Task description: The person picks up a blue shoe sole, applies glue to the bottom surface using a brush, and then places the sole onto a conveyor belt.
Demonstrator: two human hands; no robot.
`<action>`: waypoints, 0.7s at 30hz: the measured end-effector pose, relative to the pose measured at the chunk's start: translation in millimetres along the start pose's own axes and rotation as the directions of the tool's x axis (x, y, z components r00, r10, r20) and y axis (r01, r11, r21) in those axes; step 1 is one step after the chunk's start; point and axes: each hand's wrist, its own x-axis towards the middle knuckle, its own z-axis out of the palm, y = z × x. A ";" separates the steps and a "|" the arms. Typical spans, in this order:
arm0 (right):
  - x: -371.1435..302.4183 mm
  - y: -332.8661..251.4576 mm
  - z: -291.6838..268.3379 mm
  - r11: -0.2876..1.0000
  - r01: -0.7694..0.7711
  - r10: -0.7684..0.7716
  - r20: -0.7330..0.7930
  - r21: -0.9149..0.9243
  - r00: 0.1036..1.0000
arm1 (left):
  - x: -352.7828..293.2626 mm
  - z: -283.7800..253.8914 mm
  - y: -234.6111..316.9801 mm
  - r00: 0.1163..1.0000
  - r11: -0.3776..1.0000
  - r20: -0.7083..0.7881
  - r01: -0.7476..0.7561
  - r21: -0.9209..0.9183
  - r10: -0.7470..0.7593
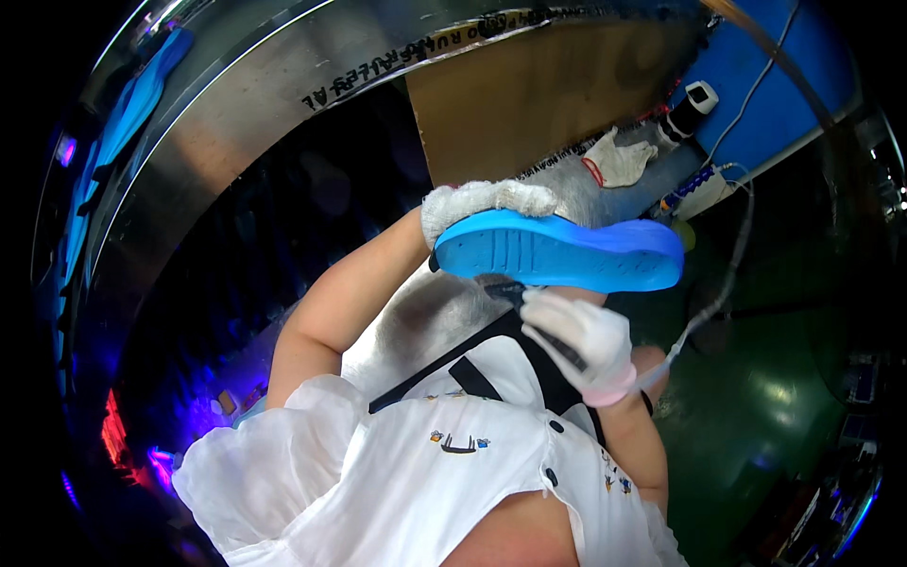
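A bright blue shoe sole (557, 253) lies crosswise in front of me, its grooved side facing up toward me. My left hand (487, 206), in a white knit glove, is closed along the sole's far edge near its left end. Just below the near edge is my right hand (581, 342), in a white glove with a pink cuff. Its fingers are closed round a slim dark tool (508, 291) that looks like a brush. The tool's tip points left, under the sole, and I cannot tell whether it touches it.
A white glove with a red edge (619, 161) lies on the silver-wrapped surface beyond the sole, beside a black-and-white cylindrical device (690, 111). Brown cardboard (539, 94) stands behind. A pale cable (727, 283) hangs at the right. Blue pieces (123, 132) line the left, past a curved metal rim (222, 142).
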 end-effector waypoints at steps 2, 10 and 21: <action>-0.9 -5.7 -6.7 1.000 -0.004 0.004 -0.011 -0.001 1.000 | 1.9 -11.8 -18.7 0.995 1.000 0.098 -0.023 -0.007 0.023; -2.3 -9.0 -17.5 0.958 0.086 -0.086 0.013 -0.274 0.996 | -4.9 -32.6 -18.9 0.971 0.962 0.130 -0.221 0.158 0.201; 0.2 14.3 -33.5 0.987 0.049 -0.085 -0.240 -0.150 0.967 | -2.6 -36.4 35.0 0.668 0.447 0.073 0.570 -0.689 -0.740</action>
